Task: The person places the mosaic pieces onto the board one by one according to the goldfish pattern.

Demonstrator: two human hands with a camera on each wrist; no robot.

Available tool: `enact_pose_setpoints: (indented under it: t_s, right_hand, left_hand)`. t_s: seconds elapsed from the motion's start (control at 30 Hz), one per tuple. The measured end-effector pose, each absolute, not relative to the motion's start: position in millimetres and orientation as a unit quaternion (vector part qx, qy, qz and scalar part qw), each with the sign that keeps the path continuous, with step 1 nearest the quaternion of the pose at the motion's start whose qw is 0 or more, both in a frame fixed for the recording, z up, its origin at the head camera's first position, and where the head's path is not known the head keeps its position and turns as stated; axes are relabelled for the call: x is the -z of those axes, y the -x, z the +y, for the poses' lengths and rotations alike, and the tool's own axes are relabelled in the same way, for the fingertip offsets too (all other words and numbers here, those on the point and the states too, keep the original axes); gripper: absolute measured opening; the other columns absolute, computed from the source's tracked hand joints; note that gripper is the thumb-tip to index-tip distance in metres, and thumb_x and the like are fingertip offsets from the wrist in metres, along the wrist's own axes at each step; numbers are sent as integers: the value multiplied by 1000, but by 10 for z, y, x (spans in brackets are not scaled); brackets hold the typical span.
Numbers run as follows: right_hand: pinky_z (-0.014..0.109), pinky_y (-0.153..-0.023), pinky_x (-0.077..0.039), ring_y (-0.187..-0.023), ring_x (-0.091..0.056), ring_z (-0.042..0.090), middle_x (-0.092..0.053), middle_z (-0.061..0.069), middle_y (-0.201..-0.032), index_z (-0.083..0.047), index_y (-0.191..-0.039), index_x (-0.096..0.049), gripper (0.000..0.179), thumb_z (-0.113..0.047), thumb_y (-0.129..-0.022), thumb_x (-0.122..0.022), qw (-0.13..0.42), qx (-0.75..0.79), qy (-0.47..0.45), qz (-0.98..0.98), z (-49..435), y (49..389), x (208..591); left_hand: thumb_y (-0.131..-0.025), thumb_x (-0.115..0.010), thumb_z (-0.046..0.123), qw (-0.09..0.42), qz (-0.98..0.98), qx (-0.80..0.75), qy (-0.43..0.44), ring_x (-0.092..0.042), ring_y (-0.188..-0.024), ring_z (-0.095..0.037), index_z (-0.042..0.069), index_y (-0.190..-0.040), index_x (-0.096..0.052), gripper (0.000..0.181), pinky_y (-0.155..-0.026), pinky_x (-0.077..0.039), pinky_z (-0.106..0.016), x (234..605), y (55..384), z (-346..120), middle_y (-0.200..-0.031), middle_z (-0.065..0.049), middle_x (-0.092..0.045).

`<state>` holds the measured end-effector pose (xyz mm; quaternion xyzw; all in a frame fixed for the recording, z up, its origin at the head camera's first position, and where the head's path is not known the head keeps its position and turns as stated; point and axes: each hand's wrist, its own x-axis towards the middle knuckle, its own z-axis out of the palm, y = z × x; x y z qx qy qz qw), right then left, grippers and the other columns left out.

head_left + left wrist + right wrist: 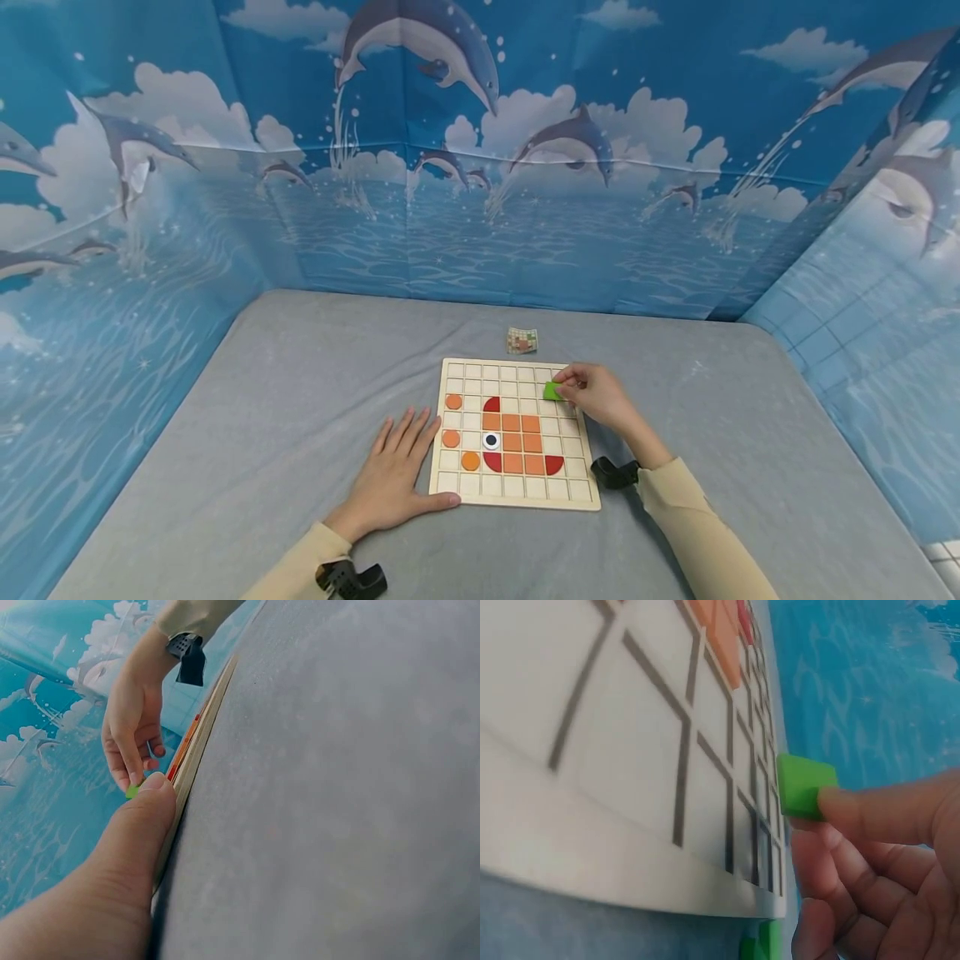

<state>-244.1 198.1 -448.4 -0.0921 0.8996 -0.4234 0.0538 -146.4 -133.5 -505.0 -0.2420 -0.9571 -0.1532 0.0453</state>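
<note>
A square wooden grid board (517, 492) lies on the grey cloth, its cells partly filled with coloured tiles. Orange square tiles (512, 442) form a block in the middle, with red quarter-round tiles (554, 465) at its corners and an eye tile (491, 441) on its left side. My right hand (600, 400) pinches a green square tile (804, 784) between thumb and finger, just over the board's upper right cells. Along the board's left edge my left hand (397, 475) rests flat, fingers spread, with the thumb (142, 817) at the near left corner.
Orange round tiles (470, 461) sit in cells on the board's left side. Behind the board lies a small picture card (522, 340) with a grid pattern. More green pieces (769, 941) show past the board's edge in the right wrist view. A dolphin-print curtain (450, 242) surrounds the table.
</note>
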Motion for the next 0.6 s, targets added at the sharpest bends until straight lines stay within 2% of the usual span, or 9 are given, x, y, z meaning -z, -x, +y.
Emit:
enact_pose_setpoints:
  t_s: [0.6]
  right_hand:
    - [32, -53, -45, -66, -58, 21, -61, 9, -85, 1, -102, -65, 13, -6, -91, -62, 70, 408, 97, 905, 1898, 2543, 4543]
  left_hand:
    - [-75, -41, 84, 47, -958, 153, 240, -8, -143, -28, 11, -153, -20, 109, -113, -2, -48, 5042, 1455, -1332, -156, -10, -17]
